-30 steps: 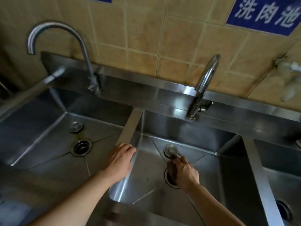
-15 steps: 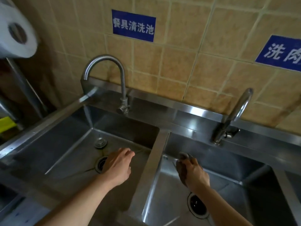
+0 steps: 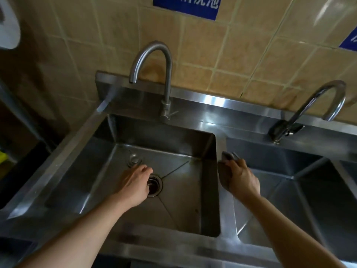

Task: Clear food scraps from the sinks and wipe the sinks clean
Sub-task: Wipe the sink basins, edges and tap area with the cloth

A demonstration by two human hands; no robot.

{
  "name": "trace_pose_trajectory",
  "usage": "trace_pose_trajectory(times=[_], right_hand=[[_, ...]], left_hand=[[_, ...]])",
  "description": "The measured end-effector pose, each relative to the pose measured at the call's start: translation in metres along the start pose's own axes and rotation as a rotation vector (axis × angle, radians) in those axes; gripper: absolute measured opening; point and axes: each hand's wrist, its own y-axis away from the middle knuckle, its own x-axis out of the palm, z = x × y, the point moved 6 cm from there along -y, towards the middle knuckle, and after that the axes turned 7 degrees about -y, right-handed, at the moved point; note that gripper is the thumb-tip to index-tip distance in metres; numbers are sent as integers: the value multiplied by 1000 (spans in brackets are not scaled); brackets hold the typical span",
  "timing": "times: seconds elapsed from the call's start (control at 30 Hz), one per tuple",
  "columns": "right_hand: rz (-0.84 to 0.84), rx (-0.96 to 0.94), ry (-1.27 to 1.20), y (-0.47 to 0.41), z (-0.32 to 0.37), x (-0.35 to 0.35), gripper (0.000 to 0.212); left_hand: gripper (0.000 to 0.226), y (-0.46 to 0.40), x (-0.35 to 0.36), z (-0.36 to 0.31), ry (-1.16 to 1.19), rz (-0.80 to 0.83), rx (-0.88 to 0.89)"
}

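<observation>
Drain plug (image 3: 229, 156) pinched in right hand (image 3: 238, 179) — above the divider (image 3: 222, 144).

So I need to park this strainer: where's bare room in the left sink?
Bare floor lies right of the drain, toward the divider, and along the near wall. Crowded at the back-left: the plug and left hand.
</observation>
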Motion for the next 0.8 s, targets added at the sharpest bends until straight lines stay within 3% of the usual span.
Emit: trace_pose_trajectory(times=[0.4, 0.5, 0.6, 0.73, 0.8], right_hand=[[185, 75, -92, -25, 63, 75, 62], [166, 180, -299, -43, 69, 90, 60], [174, 184, -306, -60, 79, 103, 79], [135, 277, -404, -80, 85, 119, 72], [137, 332, -460, -88, 83, 129, 78]], left_hand=[[51, -26, 14, 38, -51, 66, 62], [54, -38, 9, 55, -75, 57, 23], [54, -51, 6, 70, -66, 40, 11], [56, -75, 5, 95, -82, 47, 15], [56, -89, 7, 109, -109, 60, 25]])
